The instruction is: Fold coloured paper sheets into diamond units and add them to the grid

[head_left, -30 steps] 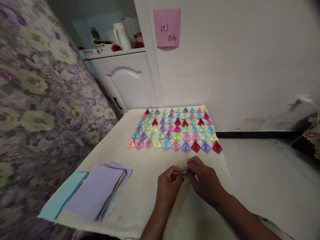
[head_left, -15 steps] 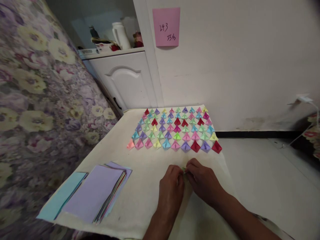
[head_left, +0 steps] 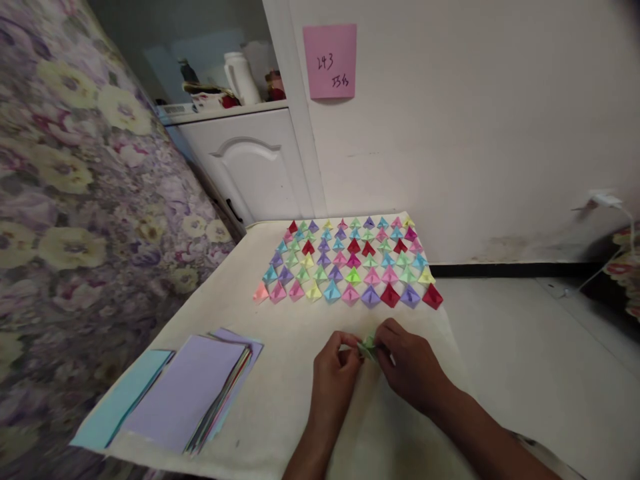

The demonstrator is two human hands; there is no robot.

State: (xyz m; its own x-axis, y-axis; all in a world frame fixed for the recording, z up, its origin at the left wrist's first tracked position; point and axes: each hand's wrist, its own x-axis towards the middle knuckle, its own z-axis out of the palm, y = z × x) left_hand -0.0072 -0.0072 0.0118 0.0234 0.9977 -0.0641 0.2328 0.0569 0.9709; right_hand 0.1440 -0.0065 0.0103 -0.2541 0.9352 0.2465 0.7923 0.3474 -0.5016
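Note:
Between my two hands is a small folded piece of light green paper [head_left: 369, 344]. My left hand [head_left: 336, 370] pinches its left side between thumb and forefinger. On the other side, my right hand [head_left: 407, 360] grips the right edge, fingers closed; its fingertips partly cover the paper. Beyond my hands, rows of small folded paper pieces in red, pink, purple, blue, green and yellow lie on the cream-covered table, a dark red folded piece [head_left: 433, 296] at the near right corner.
A stack of purple and other coloured paper sheets [head_left: 187, 393] lies at the table's left, beside blue sheets [head_left: 125, 393]. A floral curtain [head_left: 75, 200] hangs at left. Behind stand a white cabinet [head_left: 250, 167] and a wall with a pink note [head_left: 330, 61].
My hands have parted slightly and more of the green paper shows between them. My left fingers have arched, opening a gap beneath the forefinger. The view has shifted slightly.

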